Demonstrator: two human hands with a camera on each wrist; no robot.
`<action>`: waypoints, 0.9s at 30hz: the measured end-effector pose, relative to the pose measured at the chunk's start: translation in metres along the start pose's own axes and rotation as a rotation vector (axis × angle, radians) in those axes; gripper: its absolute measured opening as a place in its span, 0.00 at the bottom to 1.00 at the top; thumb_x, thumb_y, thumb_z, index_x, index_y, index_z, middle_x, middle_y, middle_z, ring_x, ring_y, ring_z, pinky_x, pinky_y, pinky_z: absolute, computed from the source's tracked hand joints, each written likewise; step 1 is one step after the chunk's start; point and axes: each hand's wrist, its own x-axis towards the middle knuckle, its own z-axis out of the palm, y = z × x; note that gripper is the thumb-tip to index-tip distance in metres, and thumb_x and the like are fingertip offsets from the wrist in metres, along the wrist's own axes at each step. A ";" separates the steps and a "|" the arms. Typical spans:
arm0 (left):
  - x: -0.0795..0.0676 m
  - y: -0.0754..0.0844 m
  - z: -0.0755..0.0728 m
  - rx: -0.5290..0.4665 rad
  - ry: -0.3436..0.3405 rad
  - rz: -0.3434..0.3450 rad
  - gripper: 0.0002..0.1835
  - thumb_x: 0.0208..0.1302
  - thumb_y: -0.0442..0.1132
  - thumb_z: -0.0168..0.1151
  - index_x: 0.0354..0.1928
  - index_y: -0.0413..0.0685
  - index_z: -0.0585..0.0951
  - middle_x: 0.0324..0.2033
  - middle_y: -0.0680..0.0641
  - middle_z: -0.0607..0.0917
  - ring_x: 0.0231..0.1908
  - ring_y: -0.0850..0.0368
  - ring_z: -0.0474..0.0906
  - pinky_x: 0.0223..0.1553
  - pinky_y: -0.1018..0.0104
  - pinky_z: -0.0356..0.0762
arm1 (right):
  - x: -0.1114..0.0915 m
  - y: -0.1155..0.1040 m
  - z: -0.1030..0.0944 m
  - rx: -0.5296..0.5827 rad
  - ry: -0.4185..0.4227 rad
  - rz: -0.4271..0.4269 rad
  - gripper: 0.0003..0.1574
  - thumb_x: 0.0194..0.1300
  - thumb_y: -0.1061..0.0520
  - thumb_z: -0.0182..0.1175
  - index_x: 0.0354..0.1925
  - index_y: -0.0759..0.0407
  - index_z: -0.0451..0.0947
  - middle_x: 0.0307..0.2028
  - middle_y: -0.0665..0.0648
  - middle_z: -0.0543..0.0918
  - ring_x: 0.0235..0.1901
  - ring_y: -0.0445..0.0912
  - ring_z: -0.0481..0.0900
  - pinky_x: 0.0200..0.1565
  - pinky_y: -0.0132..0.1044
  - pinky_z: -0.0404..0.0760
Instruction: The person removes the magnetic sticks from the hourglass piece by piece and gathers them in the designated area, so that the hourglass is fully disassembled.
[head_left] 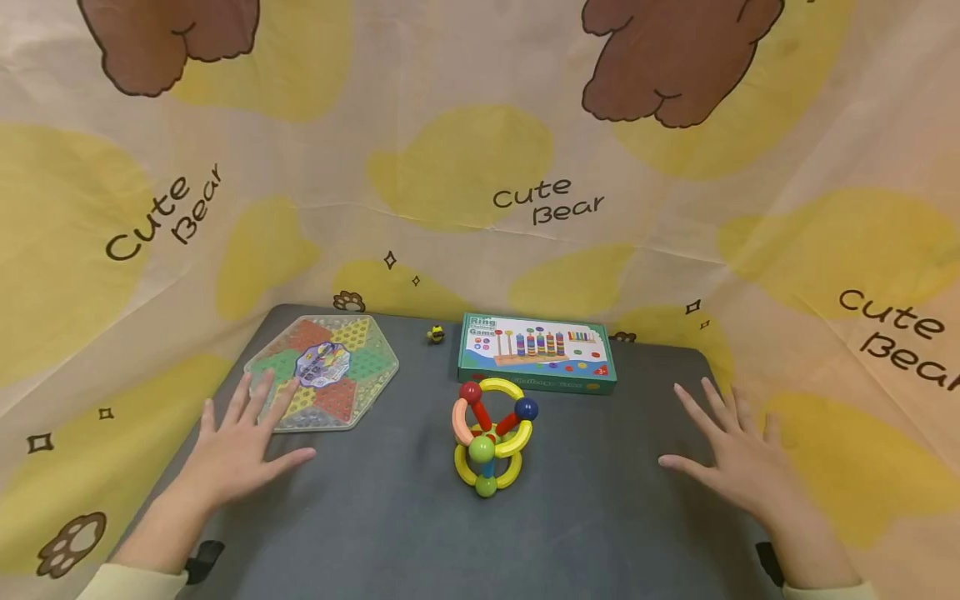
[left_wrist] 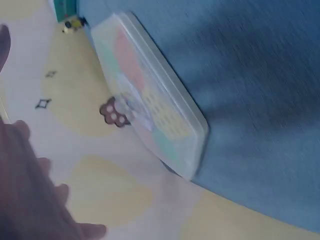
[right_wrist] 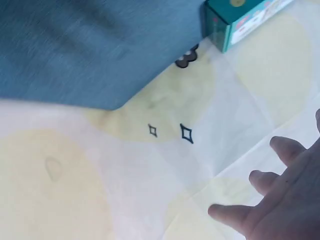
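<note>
Fingers spread, my left hand (head_left: 238,454) hovers over the left of the dark table, its fingertips overlapping the hexagonal Chinese checkers board (head_left: 378,392) in the head view. My right hand (head_left: 738,458) is likewise spread at the right side, holding nothing. Between the hands stands a built toy of curved and straight rods with balls (head_left: 482,450), in yellow, red, pink, blue and green. Neither hand touches it. The left wrist view shows the board (left_wrist: 165,110) beyond the left hand (left_wrist: 30,195); the right wrist view shows the right hand (right_wrist: 285,200) apart from everything.
Behind the rod toy lies a green ring game box (head_left: 536,354). A small yellow and black figure (head_left: 436,334) sits between box and board. A bear-print cloth (head_left: 450,167) rises behind and at both sides of the dark table (head_left: 375,533).
</note>
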 end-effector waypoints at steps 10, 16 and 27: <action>0.035 0.061 0.010 -0.431 0.029 0.087 0.43 0.68 0.57 0.63 0.79 0.49 0.58 0.75 0.37 0.63 0.74 0.34 0.56 0.67 0.29 0.55 | 0.012 -0.032 0.008 0.193 0.044 -0.056 0.57 0.63 0.30 0.64 0.80 0.32 0.46 0.80 0.56 0.50 0.79 0.64 0.42 0.54 0.80 0.61; 0.053 0.114 0.017 -0.851 -0.159 0.020 0.32 0.71 0.53 0.62 0.71 0.45 0.71 0.59 0.42 0.82 0.56 0.46 0.82 0.54 0.48 0.81 | 0.020 -0.058 0.019 0.336 0.094 -0.159 0.50 0.63 0.41 0.69 0.77 0.40 0.59 0.74 0.59 0.66 0.73 0.63 0.63 0.58 0.69 0.70; 0.085 0.188 0.023 -1.207 -0.332 -0.250 0.34 0.66 0.57 0.66 0.64 0.38 0.77 0.48 0.43 0.88 0.43 0.47 0.87 0.36 0.55 0.86 | 0.042 -0.112 0.039 0.613 0.064 -0.326 0.37 0.64 0.52 0.70 0.69 0.51 0.72 0.62 0.54 0.81 0.59 0.50 0.81 0.53 0.50 0.83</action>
